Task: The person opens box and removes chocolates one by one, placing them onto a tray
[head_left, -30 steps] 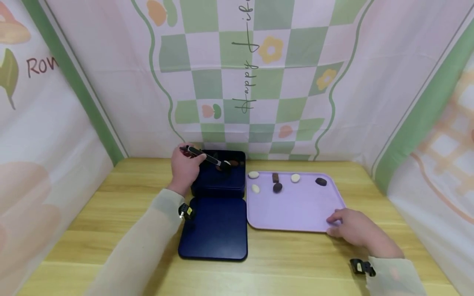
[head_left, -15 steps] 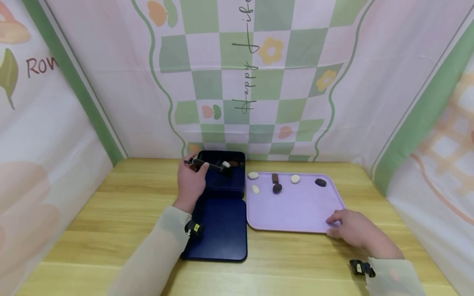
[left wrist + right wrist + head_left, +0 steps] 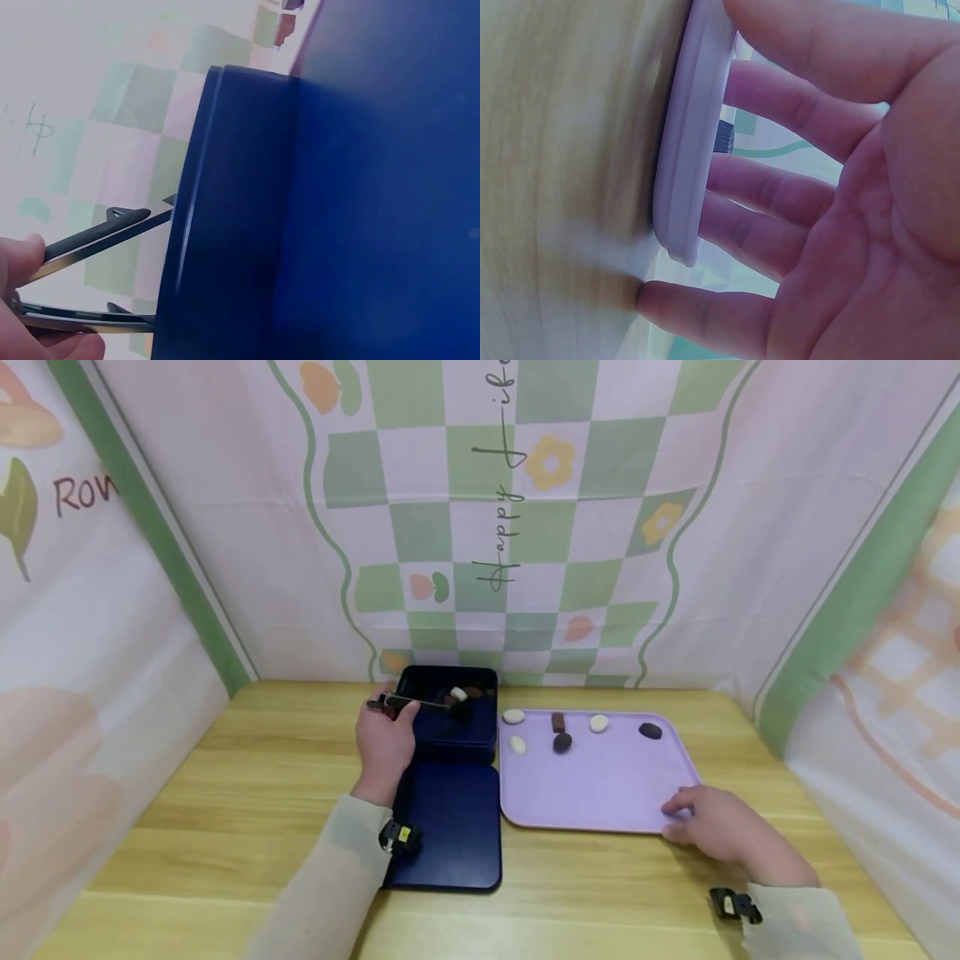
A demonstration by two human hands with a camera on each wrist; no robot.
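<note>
Left hand (image 3: 385, 742): fingers curled round black-and-silver tongs (image 3: 426, 702), thumb on the upper arm, the two arms spread apart in the left wrist view. Held slanted, presumably to clear the wall of the dark blue box (image 3: 461, 750). Tips are over the box's left rim and inside, close to a white lump (image 3: 458, 694) and a brown lump (image 3: 475, 692); too dark to tell if they touch anything.

Right hand (image 3: 712, 820): fingers wide and nearly straight at the near right corner of the lilac tray (image 3: 600, 789), thumb at the near edge, fingertips over the rim, little finger past the corner. Looks like it is just steadying the tray.

Tray's far half: two white ovals (image 3: 513, 717) by the far left corner, then a brown block (image 3: 558, 722) with a dark ball (image 3: 562, 742) just nearer, a white disc (image 3: 598, 723), a dark oval (image 3: 650, 731) by the far right corner. Gaps between most, probably so each can be got at singly.

Box sits near the table's (image 3: 225, 827) far edge, tray just beside its right side, likely for easy reach. Lid (image 3: 457, 827) lies flat off the box's near edge, presumably parked clear of the opening
</note>
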